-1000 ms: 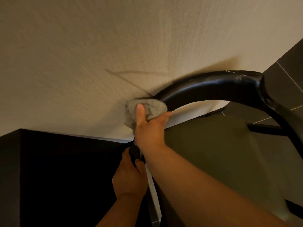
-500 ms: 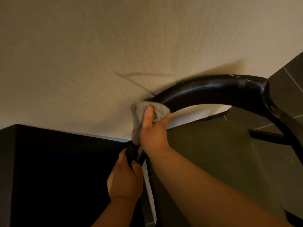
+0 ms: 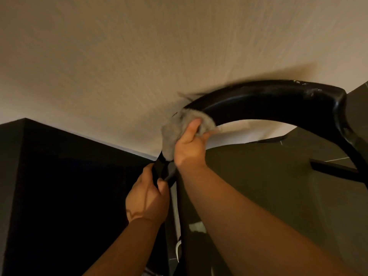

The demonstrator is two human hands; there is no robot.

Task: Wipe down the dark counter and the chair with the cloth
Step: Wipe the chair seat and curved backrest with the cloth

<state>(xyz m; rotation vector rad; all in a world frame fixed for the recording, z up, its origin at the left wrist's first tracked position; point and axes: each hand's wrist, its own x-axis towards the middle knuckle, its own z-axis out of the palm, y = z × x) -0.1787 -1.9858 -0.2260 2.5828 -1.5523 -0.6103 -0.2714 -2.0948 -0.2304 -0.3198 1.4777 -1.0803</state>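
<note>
- Grey cloth [image 3: 172,129]: clutched on the black chair rail [image 3: 268,104] by fingers [image 3: 191,129] of the right hand [image 3: 189,149].
- Chair upright [image 3: 161,168] at 7 o'clock: gripped by left hand [image 3: 146,199].

The cloth [image 3: 173,134] hides the stretch of chair rail [image 3: 268,104] beneath it. Right of the rail, the chair leg [image 3: 341,116] is cut off by the picture's edge.

We counted one chair [image 3: 268,104], one cloth [image 3: 173,132] and one dark counter [image 3: 69,186]. We also counted two grips, the left grip [image 3: 146,198] and the right grip [image 3: 189,148].
</note>
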